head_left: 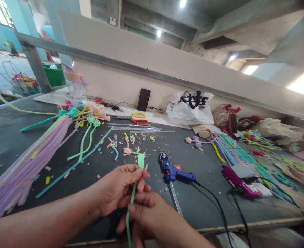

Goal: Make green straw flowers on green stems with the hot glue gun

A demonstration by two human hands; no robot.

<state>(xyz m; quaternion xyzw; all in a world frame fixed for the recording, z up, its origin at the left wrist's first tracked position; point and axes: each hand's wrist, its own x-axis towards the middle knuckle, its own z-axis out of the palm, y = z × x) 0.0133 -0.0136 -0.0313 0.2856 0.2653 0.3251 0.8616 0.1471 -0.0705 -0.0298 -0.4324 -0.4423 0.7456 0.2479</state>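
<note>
A green pipe cleaner [132,197] runs between my two hands, low in the middle of the view. Its upper end carries a bright green tuft [141,160]. My left hand [125,181] pinches the stem just beneath this tuft. Lower down, my right hand [149,212] has thumb and fingers closed around the same stem, whose tail hangs toward the bottom edge. To the right of my hands a blue glue gun [177,173] lies on the dark table [203,203], a clear glue stick [175,199] beneath it.
Purple pipe cleaners [35,158] lie bundled at left, beside a blue one [74,165]. Behind my hands are small cut pieces, clear glue sticks [141,128] and scissors [139,119]. A phone [143,99] and white bag [190,108] stand farther back. A magenta glue gun [241,182] trails cables at right.
</note>
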